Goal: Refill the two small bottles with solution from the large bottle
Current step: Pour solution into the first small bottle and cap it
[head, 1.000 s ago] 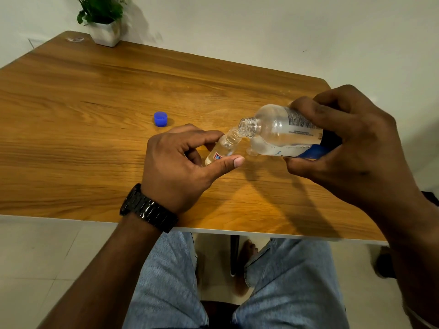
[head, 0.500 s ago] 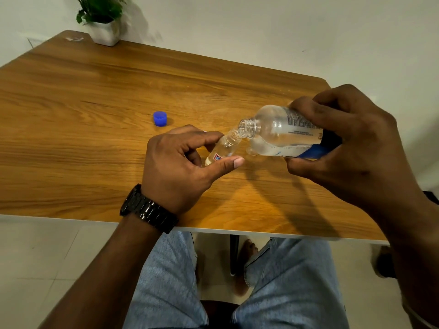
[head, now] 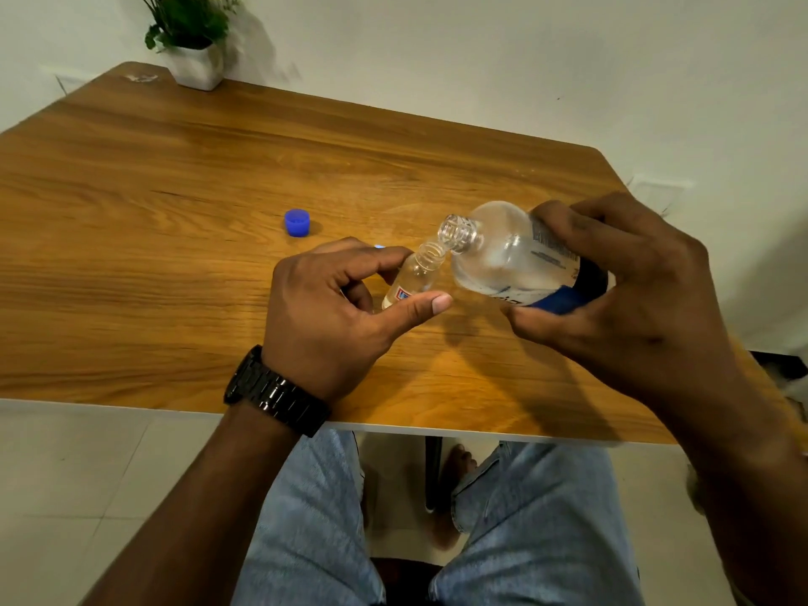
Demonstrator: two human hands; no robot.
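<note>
My left hand (head: pixel 332 308) holds a small clear bottle (head: pixel 415 275) between fingers and thumb, its open neck tilted up to the right. My right hand (head: pixel 625 295) grips the large clear bottle (head: pixel 511 255) by its labelled lower half, lying almost sideways. The large bottle's open mouth sits just above and right of the small bottle's mouth. Clear liquid lies in the large bottle's lower side. A blue cap (head: pixel 297 222) rests on the wooden table (head: pixel 153 255), left of my hands. A bit of blue (head: pixel 379 246) shows behind my left fingers. A second small bottle is hidden from view.
A potted plant in a white pot (head: pixel 194 67) stands at the table's far left corner by the wall. The table's near edge runs just under my left wrist, with my knees below it.
The large bottle's neck has lifted a little, so its mouth now sits higher above the small bottle's opening. Both hands stay in the same place.
</note>
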